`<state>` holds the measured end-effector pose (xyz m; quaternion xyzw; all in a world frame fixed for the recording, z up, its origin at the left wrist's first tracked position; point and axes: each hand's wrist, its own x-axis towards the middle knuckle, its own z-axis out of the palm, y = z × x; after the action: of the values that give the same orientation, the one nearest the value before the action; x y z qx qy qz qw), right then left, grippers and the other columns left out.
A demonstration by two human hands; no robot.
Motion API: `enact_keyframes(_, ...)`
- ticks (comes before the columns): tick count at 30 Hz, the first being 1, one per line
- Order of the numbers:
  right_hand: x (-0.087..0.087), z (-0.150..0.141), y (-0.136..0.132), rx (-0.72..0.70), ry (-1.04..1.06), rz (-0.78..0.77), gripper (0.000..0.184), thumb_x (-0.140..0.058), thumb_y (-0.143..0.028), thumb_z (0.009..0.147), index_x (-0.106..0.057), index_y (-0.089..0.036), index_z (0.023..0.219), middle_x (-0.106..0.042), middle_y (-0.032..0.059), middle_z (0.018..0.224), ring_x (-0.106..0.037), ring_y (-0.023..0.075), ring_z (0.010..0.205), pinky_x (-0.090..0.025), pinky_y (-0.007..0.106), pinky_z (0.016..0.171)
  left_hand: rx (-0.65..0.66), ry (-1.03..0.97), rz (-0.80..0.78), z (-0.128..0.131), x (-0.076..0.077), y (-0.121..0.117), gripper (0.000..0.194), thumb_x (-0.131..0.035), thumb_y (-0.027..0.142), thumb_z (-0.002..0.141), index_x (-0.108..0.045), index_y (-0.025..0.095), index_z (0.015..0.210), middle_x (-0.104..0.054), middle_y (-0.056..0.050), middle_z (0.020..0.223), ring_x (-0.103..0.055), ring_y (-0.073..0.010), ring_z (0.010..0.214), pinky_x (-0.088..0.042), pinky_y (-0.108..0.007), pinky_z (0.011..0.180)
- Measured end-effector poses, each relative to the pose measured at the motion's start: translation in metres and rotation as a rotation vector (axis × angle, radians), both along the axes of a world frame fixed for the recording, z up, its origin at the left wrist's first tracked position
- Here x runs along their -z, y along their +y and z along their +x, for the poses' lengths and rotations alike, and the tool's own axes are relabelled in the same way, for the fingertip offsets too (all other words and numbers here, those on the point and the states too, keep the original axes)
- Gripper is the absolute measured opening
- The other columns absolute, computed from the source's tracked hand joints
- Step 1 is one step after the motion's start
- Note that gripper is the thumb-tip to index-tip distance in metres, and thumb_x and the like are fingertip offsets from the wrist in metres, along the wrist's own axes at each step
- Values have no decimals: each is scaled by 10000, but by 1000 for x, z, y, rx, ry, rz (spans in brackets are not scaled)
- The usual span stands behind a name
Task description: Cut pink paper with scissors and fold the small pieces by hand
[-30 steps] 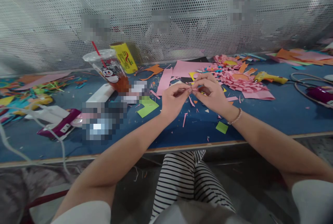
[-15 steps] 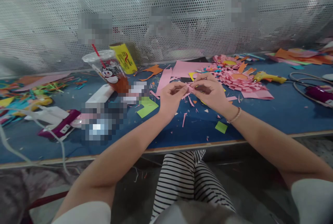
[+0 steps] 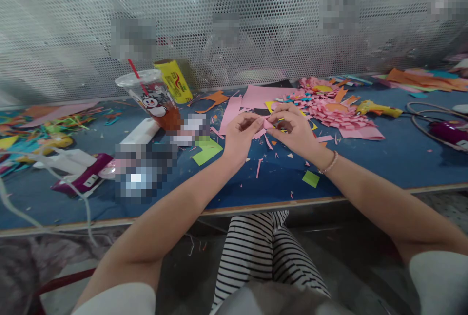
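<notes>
Paper piece (image 3: 267,124) pinched above the desk (image 3: 219,188)

The small pink bit is held between the left hand (image 3: 239,139) and the right hand (image 3: 298,132). Each grip is narrow, thumb and fingers closed on the paper; whether it carries a crease is too small to tell. To work it well, let the left grip steady one side while the right presses lightly, since thin paper would likely crumple under a hard squeeze. Line up edges before pinching firmly. Loose pink strips (image 3: 259,168) lie near the hands and could cling to fingers. The glue gun (image 3: 380,108), beside a pink fringed flower (image 3: 336,115), is best given room.
</notes>
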<state>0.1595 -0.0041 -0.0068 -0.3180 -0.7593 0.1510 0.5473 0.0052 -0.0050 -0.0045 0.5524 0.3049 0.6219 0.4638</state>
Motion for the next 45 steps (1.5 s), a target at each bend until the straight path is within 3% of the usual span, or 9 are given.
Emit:
enact_keyframes(10, -1, 0, 2, 57, -56, 10, 143, -604, -353, 785, -632, -230, 852, -529, 59, 961, -517, 193, 962, -506, 330, 691, -21, 78, 17, -1, 0, 1, 247, -712, 361, 651, -648, 182, 808, -648, -11, 750, -593, -89, 691, -502, -224, 672)
enact_keyframes(17, 1, 2, 6, 11, -77, 52, 115, -592, -301, 799, -626, -226, 879, -512, 60, 971, -512, 190, 976, -509, 340, 707, -15, 99, 22, -3, 2, 2, 244, -697, 358, 669, -666, 181, 834, -669, -24, 809, -611, -102, 744, -509, -259, 746)
enact_keyframes(22, -2, 1, 1, -19, -75, 42, 115, -586, -314, 805, -623, -240, 885, -506, 60, 970, -520, 181, 948, -519, 322, 663, -2, 51, -2, -2, 4, 2, 229, -692, 349, 675, -671, 187, 835, -674, -23, 813, -619, -99, 736, -520, -273, 759)
enact_keyframes(32, -4, -1, -1, 71, -20, 25, 193, -614, -414, 770, -586, -223, 774, -542, 44, 861, -541, 164, 819, -504, 297, 597, 68, -11, -39, 0, 1, 0, 196, -712, 309, 656, -661, 188, 800, -671, -8, 783, -634, -99, 732, -531, -289, 784)
enact_keyframes(45, -4, 1, 0, 99, -69, 84, 97, -588, -322, 807, -625, -234, 785, -607, 41, 856, -566, 178, 847, -491, 356, 709, 58, 28, -13, 0, -1, -2, 241, -708, 345, 661, -653, 196, 842, -685, -17, 818, -650, -114, 778, -537, -291, 789)
